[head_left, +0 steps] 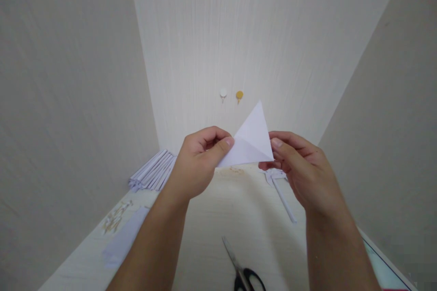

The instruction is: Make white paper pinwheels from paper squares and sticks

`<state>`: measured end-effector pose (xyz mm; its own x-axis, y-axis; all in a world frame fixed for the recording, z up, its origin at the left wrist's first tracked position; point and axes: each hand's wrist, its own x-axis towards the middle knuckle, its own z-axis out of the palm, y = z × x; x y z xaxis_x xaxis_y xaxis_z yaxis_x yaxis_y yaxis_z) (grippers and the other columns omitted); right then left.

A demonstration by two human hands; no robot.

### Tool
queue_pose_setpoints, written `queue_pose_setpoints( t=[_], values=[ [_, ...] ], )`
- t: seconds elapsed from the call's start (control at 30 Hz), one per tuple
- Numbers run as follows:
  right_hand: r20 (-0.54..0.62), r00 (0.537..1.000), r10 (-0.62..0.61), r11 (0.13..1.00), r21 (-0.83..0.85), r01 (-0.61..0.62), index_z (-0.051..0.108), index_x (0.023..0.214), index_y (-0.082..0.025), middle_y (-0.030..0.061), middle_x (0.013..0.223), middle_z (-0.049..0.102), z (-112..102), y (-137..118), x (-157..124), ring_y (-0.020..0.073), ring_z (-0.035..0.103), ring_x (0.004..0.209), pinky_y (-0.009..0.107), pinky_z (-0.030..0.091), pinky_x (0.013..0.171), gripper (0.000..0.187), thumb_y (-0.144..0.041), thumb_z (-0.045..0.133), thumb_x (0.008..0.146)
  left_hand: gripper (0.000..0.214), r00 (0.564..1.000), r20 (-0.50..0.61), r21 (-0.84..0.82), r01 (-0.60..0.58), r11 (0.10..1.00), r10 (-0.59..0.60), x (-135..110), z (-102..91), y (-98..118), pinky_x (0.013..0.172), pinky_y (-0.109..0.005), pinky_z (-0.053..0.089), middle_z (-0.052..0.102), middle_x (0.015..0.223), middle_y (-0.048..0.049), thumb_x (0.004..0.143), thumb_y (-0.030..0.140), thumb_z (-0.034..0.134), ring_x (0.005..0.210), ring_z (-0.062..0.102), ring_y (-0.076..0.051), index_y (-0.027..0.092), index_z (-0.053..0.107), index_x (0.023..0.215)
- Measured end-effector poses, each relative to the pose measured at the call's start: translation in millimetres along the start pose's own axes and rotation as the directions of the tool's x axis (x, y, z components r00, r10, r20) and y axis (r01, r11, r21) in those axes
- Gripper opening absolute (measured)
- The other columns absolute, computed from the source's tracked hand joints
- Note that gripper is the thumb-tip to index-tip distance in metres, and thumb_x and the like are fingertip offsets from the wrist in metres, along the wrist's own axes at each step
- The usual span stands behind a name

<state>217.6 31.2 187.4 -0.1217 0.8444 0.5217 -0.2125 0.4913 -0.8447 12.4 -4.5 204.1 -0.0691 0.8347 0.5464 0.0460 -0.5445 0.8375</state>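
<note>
A white sheet of paper folded into a triangle [254, 138] is held up above the table, its point toward the top. My left hand [205, 154] pinches its left corner, thumb on the front and the fingers behind. At the right edge, my right hand [300, 159] has its thumb beside the paper and some fingertips reaching behind the lower right corner. A faint crease crosses the lower part of the paper. Below the hands, black-handled scissors [241, 273] lie on the table, blades pointing away from me.
Rolled white paper sticks [153, 170] are stacked at the back left. Nearer are small white-and-tan pieces [117, 218] and flat paper sheets [126, 238]. A paper stick with a folded head [284, 200] lies right. Two hooks, one white [223, 93], one yellow [239, 95], hang on the back wall.
</note>
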Motion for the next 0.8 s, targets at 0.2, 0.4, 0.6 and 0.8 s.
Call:
queue_pose_setpoints(
  t=[0.2, 0.4, 0.6, 0.8],
  values=[
    [0.064, 0.998, -0.007, 0.999, -0.034, 0.010, 0.084, 0.096, -0.024, 0.0010, 0.078, 0.078, 6.1, -7.0, -4.1, 0.0129, 0.069, 0.062, 0.021, 0.056, 0.056, 0.012, -0.031, 0.082, 0.086, 0.021, 0.990, 0.131, -0.044, 0.051, 0.998, -0.045, -1.2, -0.6, -0.1, 0.057, -0.023, 0.039, 0.062, 0.070, 0.0012, 0.085, 0.034, 0.074, 0.064, 0.051, -0.011, 0.015, 0.071, 0.078],
    [0.068, 0.998, 0.018, 1.000, -0.003, -0.017, 0.084, 0.086, -0.023, 0.0006, 0.072, 0.077, 8.1, -3.4, -3.5, 0.0152, 0.064, 0.058, 0.024, 0.050, 0.051, 0.016, -0.023, 0.091, 0.072, 0.022, 0.963, 0.261, 0.030, 0.061, 0.998, -0.066, -5.5, 0.5, 3.6, 0.062, -0.025, 0.045, 0.069, 0.083, -0.0031, 0.088, 0.037, 0.073, 0.073, 0.060, -0.014, 0.016, 0.076, 0.093],
    [-0.123, 0.986, -0.110, 0.993, -0.046, 0.105, 0.083, 0.082, -0.023, -0.0024, 0.065, 0.073, 6.8, 5.2, 0.4, 0.0135, 0.058, 0.054, 0.022, 0.041, 0.046, 0.009, -0.022, 0.088, 0.075, 0.065, 0.950, 0.306, 0.294, -0.155, 0.943, 0.061, -12.3, 7.0, 5.8, 0.078, -0.029, 0.053, 0.074, 0.111, -0.0038, 0.075, 0.026, 0.084, 0.098, 0.068, -0.020, 0.026, 0.065, 0.137],
    [-0.202, 0.978, -0.046, 0.996, -0.085, 0.030, 0.084, 0.082, -0.020, 0.0001, 0.067, 0.076, 21.3, -5.5, -3.5, 0.0160, 0.066, 0.056, 0.024, 0.051, 0.049, 0.013, -0.025, 0.090, 0.071, 0.028, 0.995, 0.046, 0.166, -0.093, 0.982, 0.086, -11.2, 16.4, -7.3, 0.062, -0.025, 0.051, 0.076, 0.093, -0.0030, 0.090, 0.041, 0.074, 0.075, 0.066, -0.016, 0.022, 0.078, 0.109]
  ],
)
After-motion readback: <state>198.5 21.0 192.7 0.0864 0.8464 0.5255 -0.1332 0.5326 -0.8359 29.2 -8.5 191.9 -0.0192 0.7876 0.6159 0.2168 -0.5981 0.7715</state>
